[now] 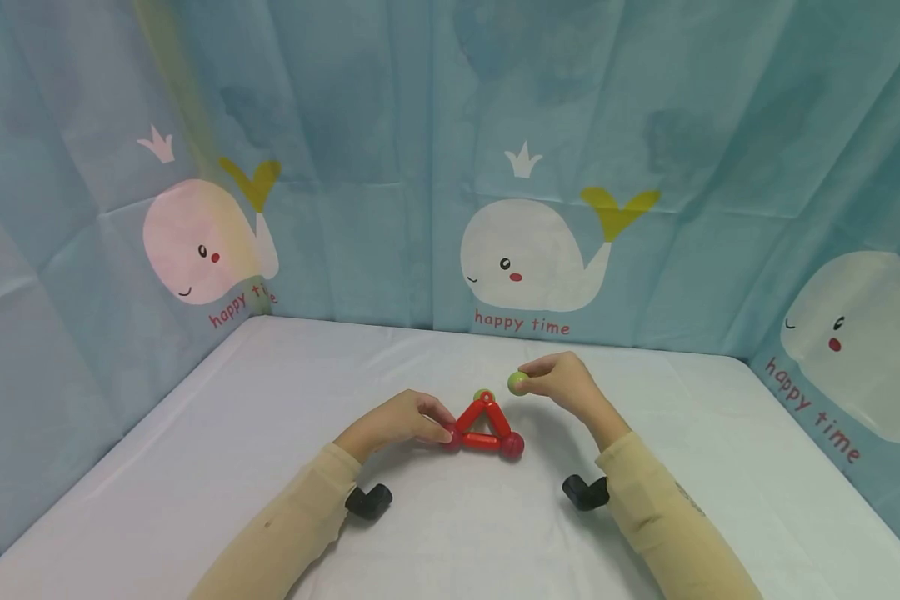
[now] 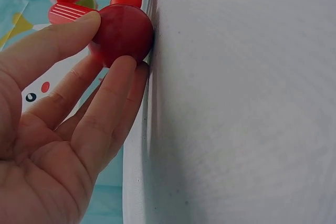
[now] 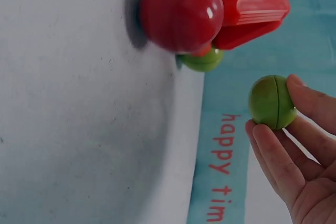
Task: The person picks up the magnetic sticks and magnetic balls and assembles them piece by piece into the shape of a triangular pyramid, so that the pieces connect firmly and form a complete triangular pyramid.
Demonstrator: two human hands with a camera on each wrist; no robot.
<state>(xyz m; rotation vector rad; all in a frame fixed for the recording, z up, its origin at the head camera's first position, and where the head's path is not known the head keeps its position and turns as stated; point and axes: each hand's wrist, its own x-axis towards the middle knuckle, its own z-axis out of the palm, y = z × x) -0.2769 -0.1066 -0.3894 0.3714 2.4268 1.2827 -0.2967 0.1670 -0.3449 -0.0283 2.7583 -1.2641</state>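
On the white table stands a frame of red rods [image 1: 482, 442] joined by balls, with its rods leaning up to a top end. A dark red ball [image 2: 123, 35] at its left corner is pinched between the thumb and fingers of my left hand [image 1: 405, 418]. Another dark red ball [image 3: 181, 11] sits at the right corner. Behind the rods, a green ball [image 3: 202, 60] shows in part. My right hand [image 1: 567, 385] pinches a separate green ball [image 3: 272, 102] in its fingertips, raised above the table to the right of the frame and apart from it.
A white cloth covers the table [image 1: 450, 533]. Light blue curtains [image 1: 367, 167] printed with whales hang behind it and at both sides. A black wrist mount shows below each forearm, the left mount [image 1: 370, 502] and the right mount [image 1: 587, 492].
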